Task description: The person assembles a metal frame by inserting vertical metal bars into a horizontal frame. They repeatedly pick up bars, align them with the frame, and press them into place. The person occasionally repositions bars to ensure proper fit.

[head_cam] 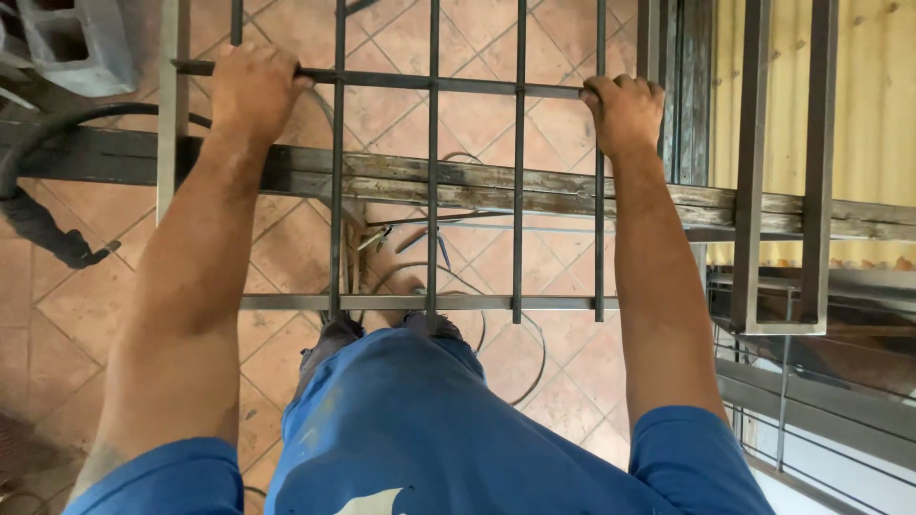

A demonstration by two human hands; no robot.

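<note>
Both hands grip the metal grille by its top crossbar, which lets the person carry or steady the whole frame at once. Left hand is wrapped shut around the bar near the grille's left edge; right hand is clenched on the same bar at the grille's right end, beside the last upright. Holding wide apart like this keeps the frame level and stops it from twisting.

Largest in view, the grille lies flat across a long steel beam that passes under its middle and takes its weight. It has about 5 thin vertical rods joined by 2 crossbars, the lower one near the person's blue shorts.

Right of the grille, more welded frames stand against a yellow corrugated wall. Below the grille, terracotta floor tiles show through the rods, with loose wire coiled on them. Left of the grille, a black hose curves along the floor, and a grey concrete block sits beyond its top left corner.
</note>
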